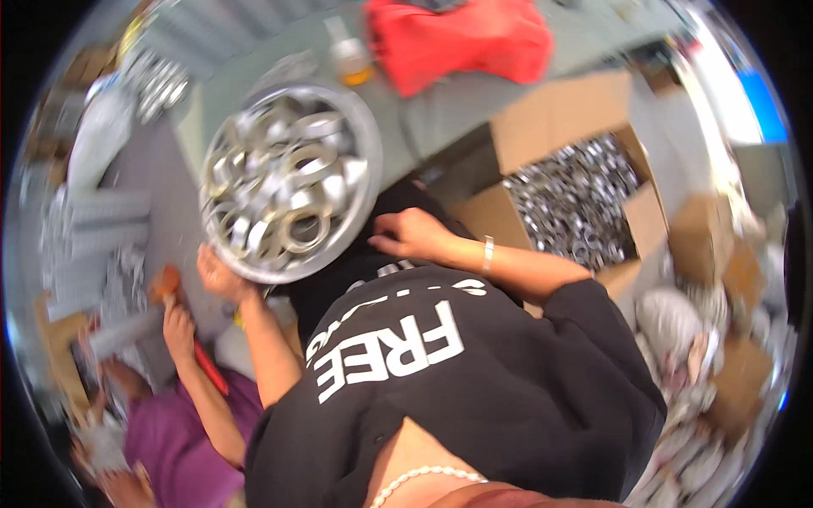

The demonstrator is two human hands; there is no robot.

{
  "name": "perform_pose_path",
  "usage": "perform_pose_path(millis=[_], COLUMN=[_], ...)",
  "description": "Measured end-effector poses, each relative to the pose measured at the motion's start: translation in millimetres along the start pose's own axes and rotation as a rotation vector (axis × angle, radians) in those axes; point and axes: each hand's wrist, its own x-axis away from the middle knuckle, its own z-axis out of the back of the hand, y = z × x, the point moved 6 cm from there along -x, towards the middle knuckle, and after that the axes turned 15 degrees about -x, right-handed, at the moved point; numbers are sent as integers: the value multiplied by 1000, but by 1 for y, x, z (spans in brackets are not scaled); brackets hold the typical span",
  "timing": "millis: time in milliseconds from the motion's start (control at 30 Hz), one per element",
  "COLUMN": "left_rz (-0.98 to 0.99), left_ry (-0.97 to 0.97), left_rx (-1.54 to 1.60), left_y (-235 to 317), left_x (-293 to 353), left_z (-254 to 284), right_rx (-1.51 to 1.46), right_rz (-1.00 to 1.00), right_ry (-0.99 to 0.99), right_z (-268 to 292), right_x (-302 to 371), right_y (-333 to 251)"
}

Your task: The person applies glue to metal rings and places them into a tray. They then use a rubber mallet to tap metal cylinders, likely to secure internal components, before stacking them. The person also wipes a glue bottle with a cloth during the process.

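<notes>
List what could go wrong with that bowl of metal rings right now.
The bowl is heaped with rings and looks tilted, held at its lower rim by the left hand alone; the right hand is off it. It could tip and spill. A second person's hand is close beside it and could get hit. Spilled rings might miss the box.

The left hand (pixel 222 275) gripped the near rim of a round metal basin (pixel 292 182) heaped with metal rings, which blocked the way ahead of it. To its left, a co-worker's hand (pixel 178 326) with an orange-handled tool crowded close. Right of the right hand (pixel 411 234) stood an open cardboard box (pixel 563 135) of rings. Beyond the basin, bare grey surface (pixel 457 102) lay open up to a red cloth (pixel 461 38) and a small bottle (pixel 351 55).
</notes>
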Motion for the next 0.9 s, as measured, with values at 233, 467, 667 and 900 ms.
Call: perform_pose_path(millis=[233, 467, 667, 900], left_rz=[82, 107, 51, 5], left_ry=[-159, -172, -191, -162], left_rx=[185, 119, 53, 20], left_y=[14, 36, 42, 43], left_x=[5, 6, 3, 1], left_z=[-10, 4, 1, 7], right_rx=[-51, -560, 2, -17], right_rz=[-104, 275, 384, 158], right_ry=[-149, 302, 422, 421], right_z=[1, 117, 162, 157], right_x=[0, -37, -135, -185], right_y=[-7, -99, -62, -13])
